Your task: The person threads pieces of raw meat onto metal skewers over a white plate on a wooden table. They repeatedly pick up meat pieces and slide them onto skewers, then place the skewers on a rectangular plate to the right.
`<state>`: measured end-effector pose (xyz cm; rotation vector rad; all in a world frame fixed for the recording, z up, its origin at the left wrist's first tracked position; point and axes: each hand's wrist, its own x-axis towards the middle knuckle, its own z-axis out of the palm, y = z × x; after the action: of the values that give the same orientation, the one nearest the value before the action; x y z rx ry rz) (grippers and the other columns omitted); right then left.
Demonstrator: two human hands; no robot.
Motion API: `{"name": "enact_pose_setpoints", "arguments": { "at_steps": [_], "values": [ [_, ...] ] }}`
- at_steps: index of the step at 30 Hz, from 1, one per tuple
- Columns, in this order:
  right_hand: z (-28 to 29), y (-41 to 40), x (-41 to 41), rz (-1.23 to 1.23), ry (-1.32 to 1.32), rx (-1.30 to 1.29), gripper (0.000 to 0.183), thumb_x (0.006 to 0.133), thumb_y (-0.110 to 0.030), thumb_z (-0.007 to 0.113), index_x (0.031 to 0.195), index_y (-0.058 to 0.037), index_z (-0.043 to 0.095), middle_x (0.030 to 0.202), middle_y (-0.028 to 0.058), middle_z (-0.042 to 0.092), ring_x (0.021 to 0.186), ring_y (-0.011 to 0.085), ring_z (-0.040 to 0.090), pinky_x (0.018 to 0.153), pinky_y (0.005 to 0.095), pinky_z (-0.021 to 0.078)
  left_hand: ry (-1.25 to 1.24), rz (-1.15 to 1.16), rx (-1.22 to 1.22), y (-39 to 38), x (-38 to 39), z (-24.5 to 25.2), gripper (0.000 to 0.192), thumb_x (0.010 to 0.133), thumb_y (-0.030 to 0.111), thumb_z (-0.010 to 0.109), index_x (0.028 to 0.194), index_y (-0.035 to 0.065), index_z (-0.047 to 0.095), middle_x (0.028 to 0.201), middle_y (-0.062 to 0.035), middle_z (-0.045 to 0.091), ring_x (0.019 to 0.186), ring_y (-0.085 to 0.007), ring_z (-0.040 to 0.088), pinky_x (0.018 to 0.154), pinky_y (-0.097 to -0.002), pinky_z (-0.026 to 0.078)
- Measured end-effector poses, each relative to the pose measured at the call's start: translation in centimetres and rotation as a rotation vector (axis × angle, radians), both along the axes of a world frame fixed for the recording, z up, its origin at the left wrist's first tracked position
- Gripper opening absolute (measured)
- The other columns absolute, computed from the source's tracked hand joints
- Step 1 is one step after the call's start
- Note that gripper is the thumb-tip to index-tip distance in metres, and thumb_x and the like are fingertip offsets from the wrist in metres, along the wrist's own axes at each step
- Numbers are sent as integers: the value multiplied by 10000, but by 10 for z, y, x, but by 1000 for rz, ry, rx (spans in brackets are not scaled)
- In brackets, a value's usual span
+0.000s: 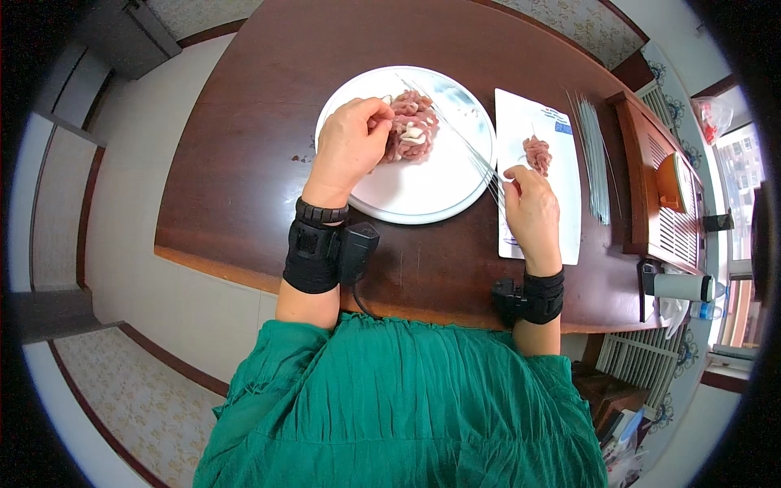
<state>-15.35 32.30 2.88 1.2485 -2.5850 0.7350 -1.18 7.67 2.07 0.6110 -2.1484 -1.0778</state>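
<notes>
A heap of raw meat strips with pale fatty bits (413, 131) sits on a large round white plate (421, 198). My left hand (352, 140) is at the heap's left side, thumb and forefinger bent towards each other; whether they pinch a strip cannot be made out. Several thin metal skewers (467, 145) slant across the plate's right side, over its rim. Thumb and forefinger of my right hand (532, 204) close on a skewer at their lower end. Beneath that hand lies a rectangular white plate (507, 116). A skewer threaded with raw meat (537, 154) rests there, its lower part hidden by my hand.
A bundle of metal skewers (593, 161) lies on the brown wooden table (256, 152), right of the rectangular plate. Beyond it stands a wooden slatted tea tray (662, 201) with an orange-brown pot (673, 182). A pale cylindrical flask (680, 287) lies near the table's right edge.
</notes>
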Motion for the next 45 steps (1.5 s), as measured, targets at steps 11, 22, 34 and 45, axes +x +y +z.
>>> {"name": "enact_pose_setpoints", "arguments": {
  "at_steps": [11,22,34,45],
  "values": [
    [-11,0,-3,49,-9,-59,48,884,-59,624,848,-30,615,803,129,612,815,327,604,728,427,488,-24,66,-470,2,-3,-6,117,748,61,727,864,73,715,913,-82,643,908,-311,597,811,-429,482],
    [-3,8,0,31,23,-126,46,874,-27,613,829,-26,601,772,126,590,780,317,594,699,412,479,29,84,-522,2,-6,-6,36,773,58,687,807,58,674,907,-95,637,892,-312,597,802,-436,470],
    [7,13,2,-5,-26,-150,36,892,-17,583,882,0,613,814,171,618,810,375,607,729,453,481,165,212,-210,-2,-6,4,73,925,91,605,913,20,619,872,-122,656,805,-293,640,751,-398,507],
    [22,30,19,50,-348,-234,93,960,-21,489,985,-12,578,702,155,574,608,254,577,595,367,446,96,258,-6,-10,1,5,167,998,156,607,1012,14,692,878,-22,701,795,-87,624,722,-262,499]
  ]
}}
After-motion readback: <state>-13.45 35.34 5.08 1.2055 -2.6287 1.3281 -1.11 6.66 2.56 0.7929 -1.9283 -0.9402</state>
